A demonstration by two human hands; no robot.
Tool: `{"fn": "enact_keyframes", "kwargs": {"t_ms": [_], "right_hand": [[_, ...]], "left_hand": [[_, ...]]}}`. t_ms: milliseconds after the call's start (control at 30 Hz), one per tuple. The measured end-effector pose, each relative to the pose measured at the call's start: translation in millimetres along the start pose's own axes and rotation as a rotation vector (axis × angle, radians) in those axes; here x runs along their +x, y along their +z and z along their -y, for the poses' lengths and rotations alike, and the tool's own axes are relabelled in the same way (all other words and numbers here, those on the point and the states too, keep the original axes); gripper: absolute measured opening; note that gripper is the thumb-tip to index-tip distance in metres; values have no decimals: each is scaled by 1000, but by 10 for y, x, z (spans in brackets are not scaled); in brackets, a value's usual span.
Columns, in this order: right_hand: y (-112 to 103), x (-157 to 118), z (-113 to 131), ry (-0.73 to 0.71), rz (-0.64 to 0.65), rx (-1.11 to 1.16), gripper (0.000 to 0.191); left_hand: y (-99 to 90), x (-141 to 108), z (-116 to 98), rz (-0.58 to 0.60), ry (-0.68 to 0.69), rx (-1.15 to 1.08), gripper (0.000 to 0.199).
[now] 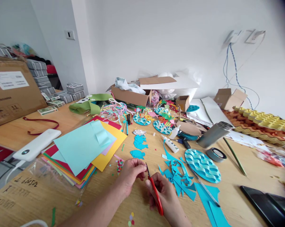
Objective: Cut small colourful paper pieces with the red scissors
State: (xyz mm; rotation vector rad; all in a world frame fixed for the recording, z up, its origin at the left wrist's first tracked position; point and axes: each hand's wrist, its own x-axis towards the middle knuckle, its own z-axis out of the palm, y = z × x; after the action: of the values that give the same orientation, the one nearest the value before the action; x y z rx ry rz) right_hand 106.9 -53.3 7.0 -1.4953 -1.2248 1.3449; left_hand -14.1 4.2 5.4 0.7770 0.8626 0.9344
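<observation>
In my right hand (167, 192) is a pair of red-handled scissors (157, 198), its dark blades pointing up and away. My left hand (130, 175) is closed in a pinch beside the blade tips; whatever its fingers hold is too small or hidden to name. Just beyond the hands lie blue paper fish (137, 154) with drawn outlines, and a pale fish cutout (139, 132) above them. Right of the scissors is a heap of blue paper scraps (176, 179). A blue oval with wavy paper strips (202, 165) lies farther right.
Coloured paper sheets (77, 146) and a white power bank (37, 144) lie left. Glue bottles (171, 145), a tape roll (216, 154) and a tilted metal flask (214, 134) are right. Egg trays (263, 124) and cardboard boxes (130, 95) stand farther back.
</observation>
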Motion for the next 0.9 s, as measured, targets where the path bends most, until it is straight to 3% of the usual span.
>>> {"fn": "enact_keyframes", "kwargs": {"t_ms": [433,900], "right_hand": [[8,-8,26,-2,0,18,41],[5,-18,26,-23,-14,7,38]], "left_hand": [[6,-4,-12,-28,-16,-22,12],[-16,-3,29,25,5,18,7]]}}
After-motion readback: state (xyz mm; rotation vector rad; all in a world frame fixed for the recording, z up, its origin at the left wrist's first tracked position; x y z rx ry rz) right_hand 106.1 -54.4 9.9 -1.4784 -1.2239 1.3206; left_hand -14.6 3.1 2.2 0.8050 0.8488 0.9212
